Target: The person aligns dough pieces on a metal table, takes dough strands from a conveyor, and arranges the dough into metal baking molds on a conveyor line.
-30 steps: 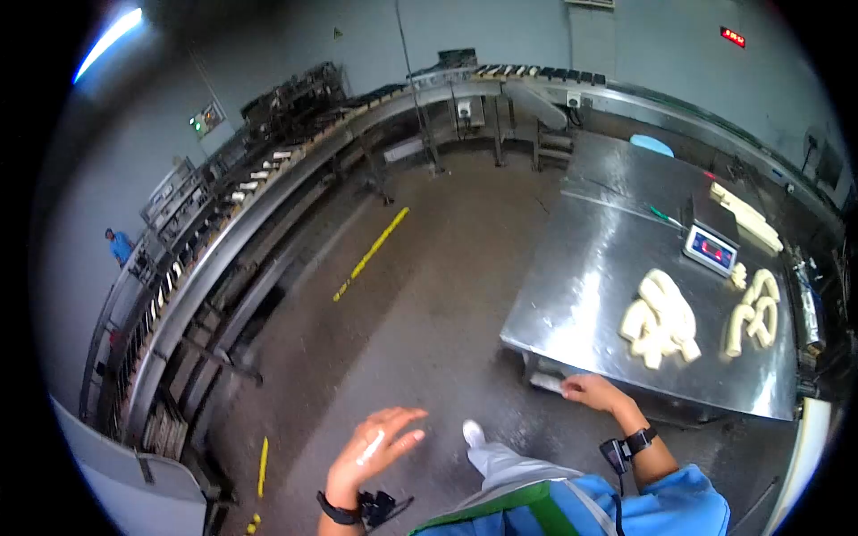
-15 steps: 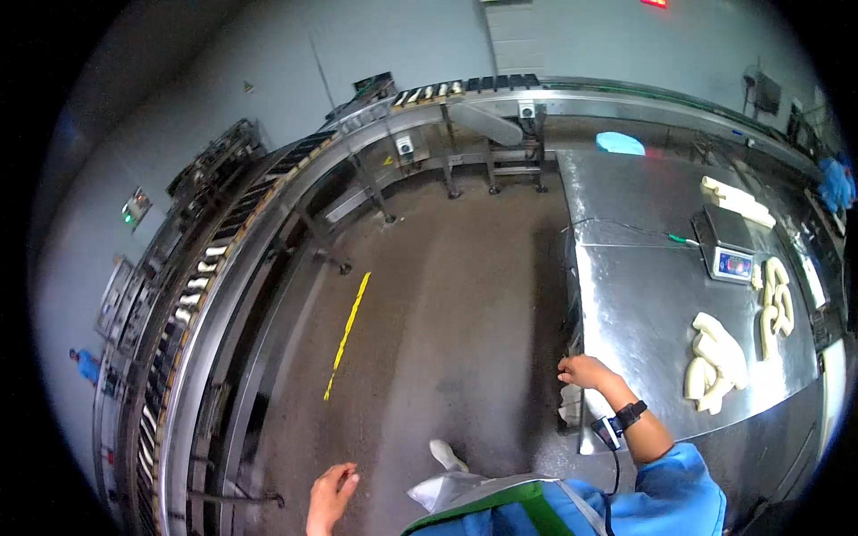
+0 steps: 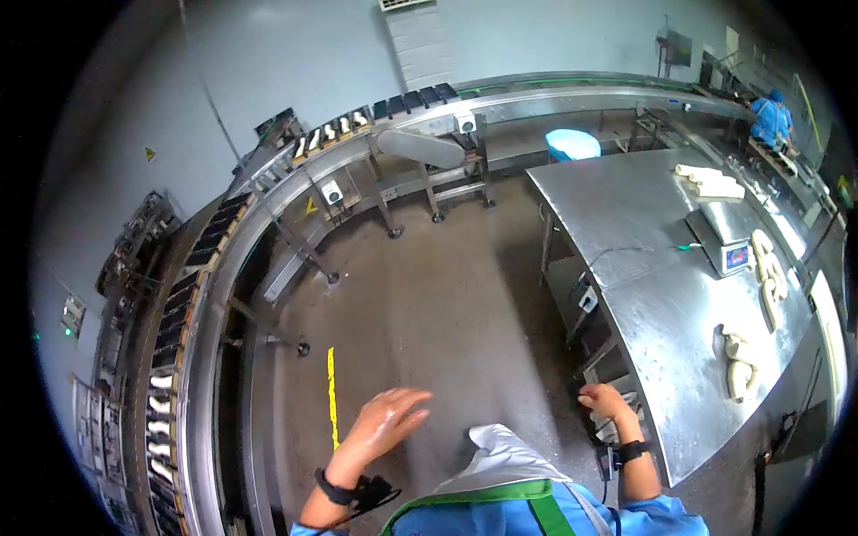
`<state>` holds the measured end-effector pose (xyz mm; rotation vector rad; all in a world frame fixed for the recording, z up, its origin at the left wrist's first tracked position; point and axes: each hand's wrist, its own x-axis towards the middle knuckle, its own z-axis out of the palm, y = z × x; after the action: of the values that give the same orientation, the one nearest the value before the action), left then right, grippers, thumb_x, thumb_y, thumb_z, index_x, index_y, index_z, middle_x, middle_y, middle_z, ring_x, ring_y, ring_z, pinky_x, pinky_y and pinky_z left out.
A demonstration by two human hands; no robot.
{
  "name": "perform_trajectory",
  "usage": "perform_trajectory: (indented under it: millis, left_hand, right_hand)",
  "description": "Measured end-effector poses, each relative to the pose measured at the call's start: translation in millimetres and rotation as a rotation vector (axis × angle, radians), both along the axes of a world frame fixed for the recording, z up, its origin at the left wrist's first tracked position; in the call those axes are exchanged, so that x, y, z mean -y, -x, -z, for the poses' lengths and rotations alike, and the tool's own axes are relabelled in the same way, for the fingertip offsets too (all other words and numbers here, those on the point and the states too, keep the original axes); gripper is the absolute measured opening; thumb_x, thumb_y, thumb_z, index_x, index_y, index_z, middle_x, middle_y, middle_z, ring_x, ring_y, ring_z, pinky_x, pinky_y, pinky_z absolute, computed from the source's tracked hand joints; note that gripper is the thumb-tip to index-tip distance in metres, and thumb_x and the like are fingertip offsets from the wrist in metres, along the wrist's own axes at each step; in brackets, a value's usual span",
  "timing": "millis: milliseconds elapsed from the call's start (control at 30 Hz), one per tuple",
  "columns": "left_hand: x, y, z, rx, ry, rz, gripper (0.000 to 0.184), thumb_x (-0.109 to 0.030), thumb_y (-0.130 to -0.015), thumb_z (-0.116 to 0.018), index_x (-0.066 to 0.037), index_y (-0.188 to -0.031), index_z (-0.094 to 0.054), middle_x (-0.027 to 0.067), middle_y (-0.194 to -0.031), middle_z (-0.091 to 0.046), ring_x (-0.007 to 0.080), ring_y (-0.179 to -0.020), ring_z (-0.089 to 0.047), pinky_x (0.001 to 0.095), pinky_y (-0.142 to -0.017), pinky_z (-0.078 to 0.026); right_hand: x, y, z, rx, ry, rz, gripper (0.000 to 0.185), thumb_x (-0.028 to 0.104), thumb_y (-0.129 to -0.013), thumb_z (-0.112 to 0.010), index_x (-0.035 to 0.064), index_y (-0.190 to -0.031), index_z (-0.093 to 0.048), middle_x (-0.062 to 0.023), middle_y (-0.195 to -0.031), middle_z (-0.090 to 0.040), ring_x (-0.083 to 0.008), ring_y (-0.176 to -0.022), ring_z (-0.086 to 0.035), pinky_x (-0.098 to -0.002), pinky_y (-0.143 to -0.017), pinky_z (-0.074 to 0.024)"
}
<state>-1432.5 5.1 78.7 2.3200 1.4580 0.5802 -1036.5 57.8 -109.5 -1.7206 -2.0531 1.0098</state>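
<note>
Left hand (image 3: 384,424): grip loosely open, nothing held, above the floor (image 3: 447,304); right hand (image 3: 609,404): half curled, beside the left edge of the bench (image 3: 635,205), contents of grip, if any, too small to tell. Pale rolls (image 3: 739,377): one heap on the bench's near right part, others farther back, around a digital scale (image 3: 715,237). Conveyor (image 3: 554,100): curving along left and far sides.

Fisheye bend in conveyor (image 3: 204,357), black vignetted corners; pale glare on steel table (image 3: 643,295), floor (image 3: 429,295) dim.
</note>
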Motion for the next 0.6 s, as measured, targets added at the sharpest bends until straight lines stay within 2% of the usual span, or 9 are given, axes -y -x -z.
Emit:
perform_trajectory:
  millis: [67, 200, 333, 367, 400, 433, 467, 500, 600]
  left_hand:
    - [-53, -4, -11, 0.018, 0.002, 0.113, 0.024, -0.021, -0.078, -0.053, -0.007, -0.098, -0.054, 0.0114, -0.093, -0.057, 0.0286, -0.088, -0.053, 0.0354, -0.075, -0.042]
    - [-162, 2, 6, 0.069, 0.016, 0.305, 0.026, -0.023, -0.079, -0.051, -0.007, -0.1, -0.053, 0.012, -0.095, -0.056, 0.0292, -0.089, -0.053, 0.0352, -0.076, -0.042]
    - [-264, 42, -2, 0.07, 0.068, 0.287, 0.028, -0.022, -0.078, -0.052, -0.006, -0.102, -0.052, 0.013, -0.099, -0.055, 0.0285, -0.09, -0.052, 0.034, -0.077, -0.042]
    - [-283, 52, -9, 0.074, 0.099, 0.316, 0.028, -0.022, -0.078, -0.052, -0.006, -0.102, -0.052, 0.013, -0.099, -0.055, 0.0285, -0.09, -0.052, 0.034, -0.077, -0.042]
    - [-298, 61, -15, 0.079, 0.116, 0.216, 0.028, -0.019, -0.077, -0.054, -0.006, -0.102, -0.052, 0.0128, -0.098, -0.056, 0.0278, -0.089, -0.054, 0.0332, -0.076, -0.043]
    - [-319, 71, -19, 0.077, 0.13, 0.12, 0.028, -0.016, -0.077, -0.055, -0.006, -0.103, -0.052, 0.0126, -0.097, -0.056, 0.0272, -0.087, -0.055, 0.0324, -0.075, -0.043]
    - [-336, 85, -26, 0.071, 0.16, 0.149, 0.028, -0.016, -0.077, -0.055, -0.006, -0.103, -0.052, 0.0126, -0.097, -0.056, 0.0272, -0.087, -0.055, 0.0324, -0.075, -0.043]
    - [-356, 101, -33, 0.119, 0.193, 0.083, 0.028, -0.014, -0.076, -0.056, -0.005, -0.102, -0.053, 0.0125, -0.096, -0.057, 0.0258, -0.086, -0.055, 0.0318, -0.074, -0.044]
    - [-424, 138, -31, 0.174, 0.235, -0.043, 0.027, -0.012, -0.076, -0.056, -0.004, -0.102, -0.053, 0.0122, -0.093, -0.058, 0.0229, -0.084, -0.056, 0.0306, -0.072, -0.044]
  right_hand:
    - [-10, -1, 0, 0.113, 0.028, 0.172, 0.023, 0.02, -0.072, -0.059, 0.0029, -0.088, -0.059, -0.0154, -0.079, -0.061, -0.0273, -0.074, -0.059, -0.0342, -0.065, -0.0458]
    - [-75, -5, 20, 0.084, 0.094, 0.284, 0.019, 0.017, -0.072, -0.058, 0.004, -0.085, -0.06, -0.0158, -0.078, -0.06, -0.0287, -0.074, -0.058, -0.0344, -0.065, -0.0454]
    - [-186, 23, -15, 0.287, -0.071, 0.124, 0.014, 0.016, -0.073, -0.056, 0.0058, -0.081, -0.06, -0.0138, -0.079, -0.059, -0.0314, -0.073, -0.056, -0.0368, -0.061, -0.0439]
    - [-222, 20, 10, 0.454, -0.027, 0.062, 0.016, 0.019, -0.075, -0.054, 0.0045, -0.079, -0.058, -0.0146, -0.078, -0.058, -0.0323, -0.071, -0.055, -0.0378, -0.06, -0.0431]
    - [-238, 43, -37, 0.199, -0.151, 0.147, 0.019, 0.022, -0.076, -0.053, 0.0042, -0.079, -0.056, -0.0148, -0.077, -0.057, -0.0327, -0.072, -0.055, -0.039, -0.06, -0.0426]
    - [-267, 46, -28, 0.227, -0.158, 0.123, 0.02, 0.023, -0.076, -0.053, 0.0046, -0.083, -0.056, -0.0144, -0.076, -0.057, -0.0331, -0.072, -0.055, -0.0385, -0.061, -0.0432]
    - [-293, 59, -49, 0.17, -0.086, 0.102, 0.024, 0.024, -0.078, -0.051, 0.0043, -0.09, -0.056, -0.0163, -0.089, -0.057, -0.0337, -0.085, -0.053, -0.0398, -0.069, -0.0428]
    - [-316, 76, -78, 0.119, -0.073, 0.108, 0.025, 0.024, -0.078, -0.052, 0.0043, -0.093, -0.056, -0.0157, -0.089, -0.057, -0.0335, -0.084, -0.053, -0.0397, -0.07, -0.043]
    - [-389, 100, -86, 0.085, -0.065, 0.175, 0.024, 0.023, -0.077, -0.054, 0.0047, -0.092, -0.055, -0.0147, -0.086, -0.058, -0.0315, -0.081, -0.055, -0.0381, -0.069, -0.0438]
